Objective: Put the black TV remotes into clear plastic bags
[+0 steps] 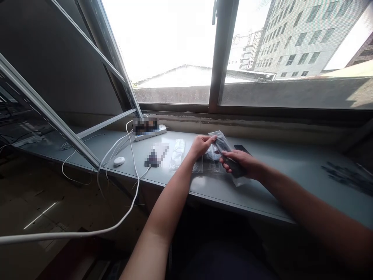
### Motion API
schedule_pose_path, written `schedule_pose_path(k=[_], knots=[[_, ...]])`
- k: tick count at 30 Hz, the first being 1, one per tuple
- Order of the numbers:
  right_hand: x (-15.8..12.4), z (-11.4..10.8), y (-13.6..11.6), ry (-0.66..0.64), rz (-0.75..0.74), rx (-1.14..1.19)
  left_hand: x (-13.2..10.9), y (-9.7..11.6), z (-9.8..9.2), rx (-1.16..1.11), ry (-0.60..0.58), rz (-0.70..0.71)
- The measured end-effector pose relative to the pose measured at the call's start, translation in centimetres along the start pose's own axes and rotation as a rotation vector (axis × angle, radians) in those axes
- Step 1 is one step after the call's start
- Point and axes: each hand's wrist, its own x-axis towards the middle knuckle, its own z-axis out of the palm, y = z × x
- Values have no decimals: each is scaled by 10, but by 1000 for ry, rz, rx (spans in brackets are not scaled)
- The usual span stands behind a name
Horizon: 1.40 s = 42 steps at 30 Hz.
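Observation:
A clear plastic bag [222, 140] with a dark, elongated object inside is held above the table between both hands. My left hand [201, 146] pinches the bag's upper end with thumb and fingers. Around its lower part, my right hand [243, 162] is wrapped, thumb on top; the exact kind of the dark object cannot be made out. Beneath the hands lies another clear bag [212, 162] with something dark in it, partly covered. Flat clear packaging [177, 154] rests left of my left hand. Behind my right hand sits a black flat object [241, 148], partly hidden.
White cables [134, 155] loop over the table's left front edge. A round white disc [119, 161] and a power strip [159, 131] stand there, near blurred items. A slanted metal frame [67, 136] rises at left. Dark thin strands [346, 177] lie far right. Windows line the back.

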Motion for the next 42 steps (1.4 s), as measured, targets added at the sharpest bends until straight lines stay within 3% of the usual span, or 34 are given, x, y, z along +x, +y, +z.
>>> schedule_pose_path(k=[6,10,17,20,24,27,37,39,42], knots=[[1,1,1,-28,-11,-2,1,-2,1,-15,15,11],[-1,4,0,-28,-37,8,-3,6,1,-53,-64,-29],[-3,6,-4,-2,11,-66,-5,7,-1,6,-147,20],[-1,5,-1,12,4,-33,0,-1,0,16,-89,38],[1,4,2,-16,-3,10,5,-7,-1,-14,94,41],[0,6,1,-36,-14,19,5,-6,-4,-45,131,-4],[1,2,-2,5,2,-66,-4,4,0,-66,-141,-103],[2,1,-3,6,0,-59,-1,0,1,-56,-89,-83],[2,3,-3,3,-11,-24,4,-6,-1,-69,84,-30]])
